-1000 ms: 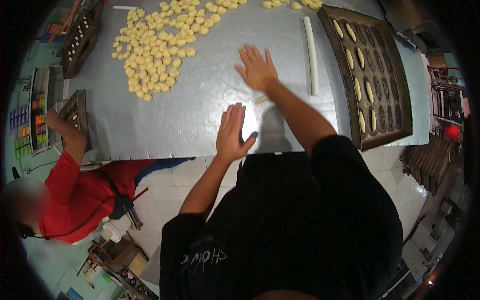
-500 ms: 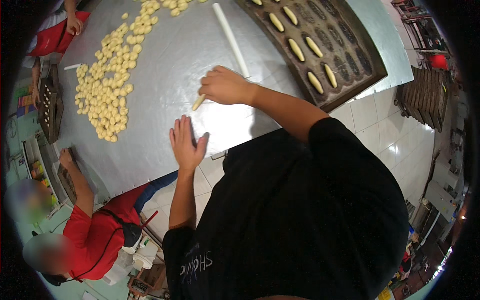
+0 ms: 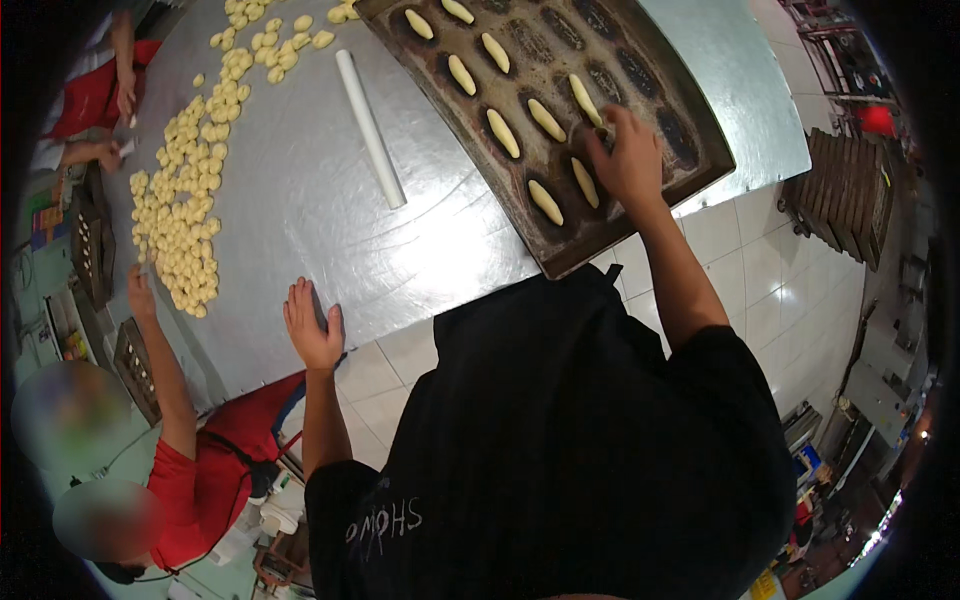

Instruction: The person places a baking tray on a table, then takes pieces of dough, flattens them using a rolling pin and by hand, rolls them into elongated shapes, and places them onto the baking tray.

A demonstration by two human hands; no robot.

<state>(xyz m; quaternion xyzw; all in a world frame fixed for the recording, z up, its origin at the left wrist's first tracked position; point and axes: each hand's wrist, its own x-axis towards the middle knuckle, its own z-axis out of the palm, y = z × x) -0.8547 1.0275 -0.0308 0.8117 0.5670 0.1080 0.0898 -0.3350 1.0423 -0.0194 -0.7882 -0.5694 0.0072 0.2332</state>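
Note:
My right hand (image 3: pixel 632 160) is over the dark metal baking tray (image 3: pixel 672 185), its fingertips closed at the near end of a slim dough stick (image 3: pixel 584 98). That stick lies along one of the tray's oval hollows. Several more pale dough sticks (image 3: pixel 503 133) rest in the hollows to its left, and one (image 3: pixel 585 182) is just beside my wrist. My left hand (image 3: pixel 316 330) lies flat near the table's front edge, fingers stretched out and holding nothing. A white rolling pin (image 3: pixel 370 130) lies on the metal table (image 3: pixel 300 200) between my left hand and the tray.
Many small dough balls (image 3: pixel 185 210) cover the table's left side. A person in red (image 3: pixel 200 500) reaches in at the lower left; another person's hands (image 3: pixel 115 150) are at the upper left. Stacked trays (image 3: pixel 845 195) stand on the tiled floor at right.
My right hand has moved from the table to the tray with the dough stick, which now lies in a hollow. My left hand stays flat on the table. The view has shifted right.

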